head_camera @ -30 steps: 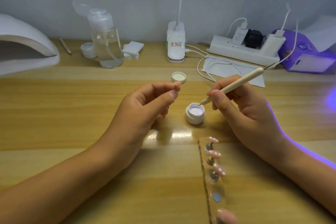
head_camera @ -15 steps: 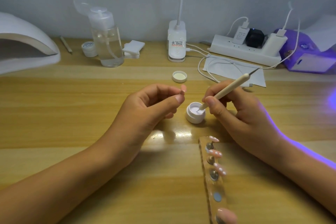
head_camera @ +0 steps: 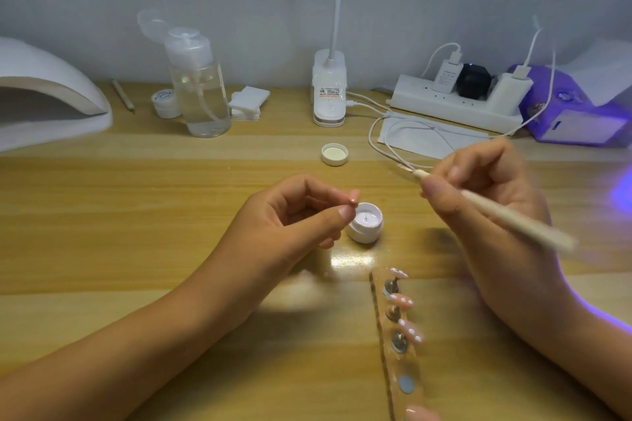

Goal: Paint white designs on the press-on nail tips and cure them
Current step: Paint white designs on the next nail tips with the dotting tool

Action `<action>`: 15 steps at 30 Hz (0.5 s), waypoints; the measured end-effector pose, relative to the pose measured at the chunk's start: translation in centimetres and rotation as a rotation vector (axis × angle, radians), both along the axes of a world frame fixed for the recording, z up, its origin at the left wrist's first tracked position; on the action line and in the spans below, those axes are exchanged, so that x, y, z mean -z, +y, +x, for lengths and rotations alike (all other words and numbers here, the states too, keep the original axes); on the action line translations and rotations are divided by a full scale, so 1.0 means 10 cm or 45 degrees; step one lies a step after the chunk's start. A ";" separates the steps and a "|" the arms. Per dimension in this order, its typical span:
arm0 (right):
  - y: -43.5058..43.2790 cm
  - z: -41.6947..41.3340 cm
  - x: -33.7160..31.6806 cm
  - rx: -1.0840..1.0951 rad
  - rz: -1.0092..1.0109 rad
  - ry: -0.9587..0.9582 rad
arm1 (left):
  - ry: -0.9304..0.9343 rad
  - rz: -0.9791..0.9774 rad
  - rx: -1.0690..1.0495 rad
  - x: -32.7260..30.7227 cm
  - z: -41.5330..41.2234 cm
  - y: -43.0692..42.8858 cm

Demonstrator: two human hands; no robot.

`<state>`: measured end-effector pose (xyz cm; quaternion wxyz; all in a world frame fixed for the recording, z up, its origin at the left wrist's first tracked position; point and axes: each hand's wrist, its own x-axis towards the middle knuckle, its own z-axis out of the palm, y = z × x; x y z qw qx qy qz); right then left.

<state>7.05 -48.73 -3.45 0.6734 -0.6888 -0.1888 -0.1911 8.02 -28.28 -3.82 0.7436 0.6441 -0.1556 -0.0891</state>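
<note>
Holder strip (head_camera: 398, 367) nearest: four nail tips (head_camera: 403, 301) on it, three dotted white. Left hand (head_camera: 284, 225) pinches a fifth tip (head_camera: 354, 197) just beside one open gel pot (head_camera: 365, 223). Right hand (head_camera: 492, 202) grips one dotting pen (head_camera: 506, 219), off the table. One lid (head_camera: 334, 154) beyond. At the back, white lamp (head_camera: 44, 96) and purple lamp (head_camera: 574, 113).

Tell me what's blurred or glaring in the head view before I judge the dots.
Head view: the right hand and its pen are motion-smeared; the nail tip pinched in the left hand is sharper; the dotted nails on the holder are soft, edges unclear; glare sits on the table near the jar; light from the purple lamp tints the right edge.
</note>
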 end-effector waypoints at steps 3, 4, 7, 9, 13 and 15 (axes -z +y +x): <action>-0.02 -0.04 0.00 -0.086 0.115 0.132 | -0.011 0.012 0.091 -0.01 -0.05 -0.02; -0.01 -0.05 0.01 -0.117 0.158 0.188 | -0.040 0.044 0.118 -0.01 -0.07 -0.02; 0.01 -0.04 0.03 -0.209 0.300 0.328 | -0.172 0.165 0.179 0.01 -0.14 -0.05; 0.01 -0.02 0.02 -0.249 0.367 0.377 | -0.219 0.222 0.184 0.03 -0.16 -0.07; -0.02 0.02 0.00 -0.251 0.422 0.417 | -0.185 0.218 0.177 0.03 -0.15 -0.06; -0.02 0.03 0.00 -0.244 0.417 0.417 | -0.163 0.202 0.191 0.03 -0.13 -0.05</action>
